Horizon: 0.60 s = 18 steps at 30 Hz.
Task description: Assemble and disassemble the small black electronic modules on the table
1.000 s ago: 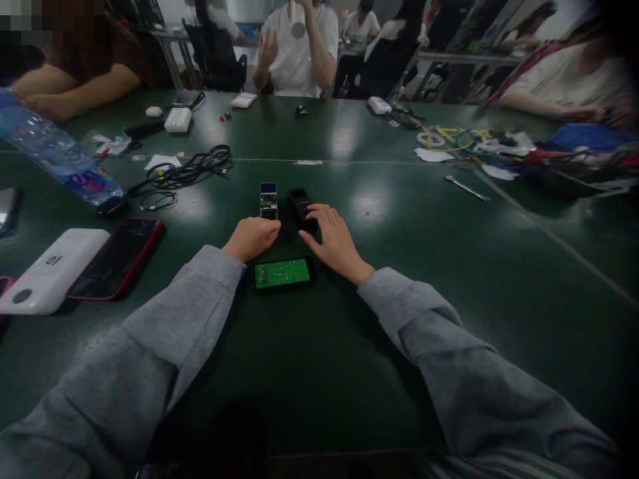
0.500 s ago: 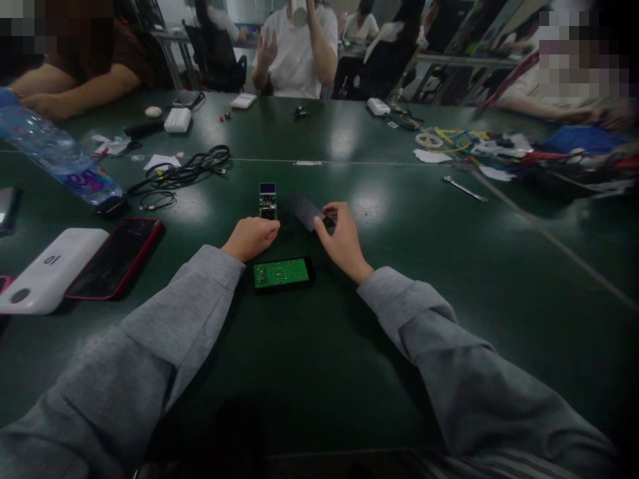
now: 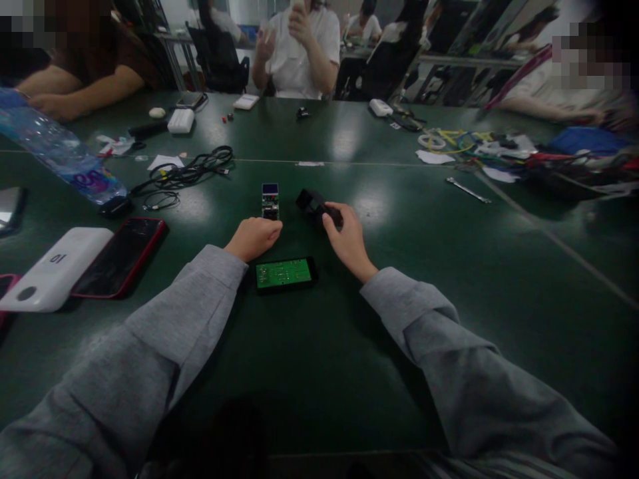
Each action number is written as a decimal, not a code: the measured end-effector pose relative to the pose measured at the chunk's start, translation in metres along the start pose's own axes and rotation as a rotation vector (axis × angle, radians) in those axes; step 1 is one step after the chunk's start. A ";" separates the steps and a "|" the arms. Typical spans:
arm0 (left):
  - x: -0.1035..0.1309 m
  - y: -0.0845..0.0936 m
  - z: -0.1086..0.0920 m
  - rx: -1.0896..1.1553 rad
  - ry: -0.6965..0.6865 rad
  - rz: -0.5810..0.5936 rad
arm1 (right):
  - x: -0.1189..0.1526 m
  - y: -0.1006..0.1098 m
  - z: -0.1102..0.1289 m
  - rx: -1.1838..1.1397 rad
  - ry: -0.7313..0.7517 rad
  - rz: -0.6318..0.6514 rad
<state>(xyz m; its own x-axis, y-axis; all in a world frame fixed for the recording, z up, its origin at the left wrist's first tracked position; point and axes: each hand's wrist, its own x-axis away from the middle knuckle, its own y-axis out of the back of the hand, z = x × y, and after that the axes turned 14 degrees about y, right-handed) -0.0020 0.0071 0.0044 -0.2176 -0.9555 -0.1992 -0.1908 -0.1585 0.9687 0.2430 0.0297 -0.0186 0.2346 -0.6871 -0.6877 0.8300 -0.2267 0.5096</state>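
My left hand is closed around the lower end of a small circuit board with a little dark screen at its top. To its right, my right hand grips a black plastic case, fingers on its right end. The case is tilted, and a hollow shows at its left end. Below and between both hands, a green circuit board lies in a black tray-like shell on the dark green table. Neither hand touches that shell.
On the left are a white power bank, a red-edged phone, a plastic bottle and black cables. A wrench and a wire pile are at the right. People sit across the table.
My right hand has turned the black case, so its hollow end shows instead of its flat face. My left hand keeps its hold on the small board. The person opposite has lowered a white object.
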 end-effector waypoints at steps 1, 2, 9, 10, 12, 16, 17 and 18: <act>0.000 0.000 0.000 0.003 -0.002 -0.001 | 0.000 0.000 -0.003 -0.016 -0.028 -0.015; 0.000 0.000 0.000 0.006 -0.003 -0.001 | 0.001 -0.001 -0.005 -0.024 -0.052 -0.030; 0.000 0.002 -0.001 -0.002 0.005 0.022 | 0.003 -0.002 -0.010 0.120 0.032 -0.013; 0.000 0.002 -0.001 -0.006 0.006 0.022 | 0.003 -0.002 -0.009 0.132 0.043 0.005; 0.000 0.001 0.000 -0.015 0.004 0.016 | 0.002 -0.001 -0.005 0.145 0.045 0.038; 0.000 0.001 0.000 -0.022 -0.008 -0.005 | 0.017 0.018 0.016 0.157 0.066 0.139; 0.000 0.001 0.000 -0.019 -0.007 -0.007 | 0.028 0.031 0.023 0.147 0.076 0.189; 0.000 0.001 0.000 -0.014 -0.005 -0.006 | 0.043 0.047 0.029 0.136 0.084 0.243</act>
<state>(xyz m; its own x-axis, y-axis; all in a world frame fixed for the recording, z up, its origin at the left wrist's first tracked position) -0.0019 0.0065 0.0054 -0.2211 -0.9534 -0.2053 -0.1786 -0.1674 0.9696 0.2774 -0.0303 -0.0090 0.4640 -0.6739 -0.5750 0.6704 -0.1572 0.7252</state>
